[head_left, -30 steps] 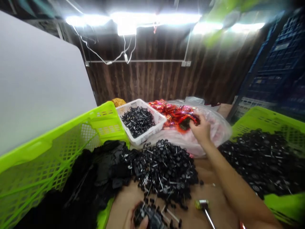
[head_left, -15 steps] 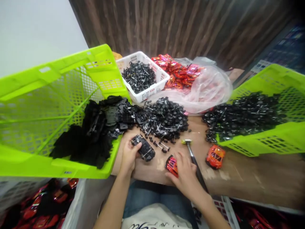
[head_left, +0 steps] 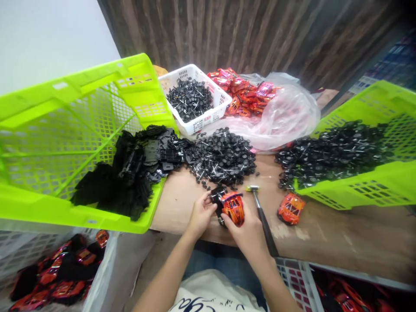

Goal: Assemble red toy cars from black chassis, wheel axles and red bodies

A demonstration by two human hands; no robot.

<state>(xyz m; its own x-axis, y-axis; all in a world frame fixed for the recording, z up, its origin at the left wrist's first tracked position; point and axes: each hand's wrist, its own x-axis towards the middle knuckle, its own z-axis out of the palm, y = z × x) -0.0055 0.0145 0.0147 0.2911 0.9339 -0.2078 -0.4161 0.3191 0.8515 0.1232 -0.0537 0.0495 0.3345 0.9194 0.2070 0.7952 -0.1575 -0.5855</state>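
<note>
My left hand point(head_left: 199, 215) grips a black toy car chassis point(head_left: 216, 197) near the front of the wooden table point(head_left: 325, 242). My right hand point(head_left: 242, 225) holds an orange-red toy car body point(head_left: 233, 207) pressed against that chassis. Both hands meet in the middle, just in front of a pile of black wheel-and-axle sets point(head_left: 224, 157). A small hammer point(head_left: 261, 212) lies just right of my right hand. A second orange car body point(head_left: 290, 208) rests on the table further right.
A tipped green crate point(head_left: 65, 130) on the left spills black chassis parts point(head_left: 130, 169). A white basket point(head_left: 214, 115) holds more axles. A clear bag point(head_left: 282, 117) carries red car bodies. Another green crate point(head_left: 383, 186) of axles lies right. Finished cars point(head_left: 58, 273) fill a bin lower left.
The view swung down from the far bag to the table front. My right hand brought an orange car body back, and both hands have now come together, body against chassis.
</note>
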